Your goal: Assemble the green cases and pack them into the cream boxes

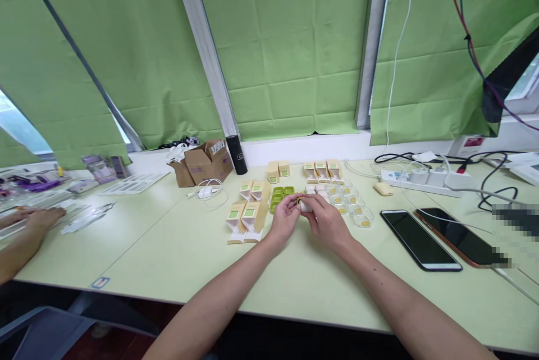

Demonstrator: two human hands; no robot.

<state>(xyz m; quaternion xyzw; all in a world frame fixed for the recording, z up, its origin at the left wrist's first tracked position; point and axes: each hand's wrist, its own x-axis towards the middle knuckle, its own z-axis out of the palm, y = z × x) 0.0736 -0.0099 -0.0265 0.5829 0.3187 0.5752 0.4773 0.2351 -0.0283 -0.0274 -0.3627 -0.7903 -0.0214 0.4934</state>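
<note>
Forearms (229, 295) extended | left hand (285, 217), right hand (329, 220) pinch white piece (304, 207), apparently steadying it | green tray (276, 198) just beyond, presumably for reach

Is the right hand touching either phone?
No, the right hand and left hand hold a small white piece, while both phones lie apart, farther right.

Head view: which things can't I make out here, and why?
All in the head view:
White piece between the left hand and right hand: fingers cover much of it.
Green tray: partly hidden by the left hand.
Co-worker's arm: cut off by the left edge.
Black cylinder: print too small to read.
Right-hand phone: pixelation covers its near right corner.
</note>
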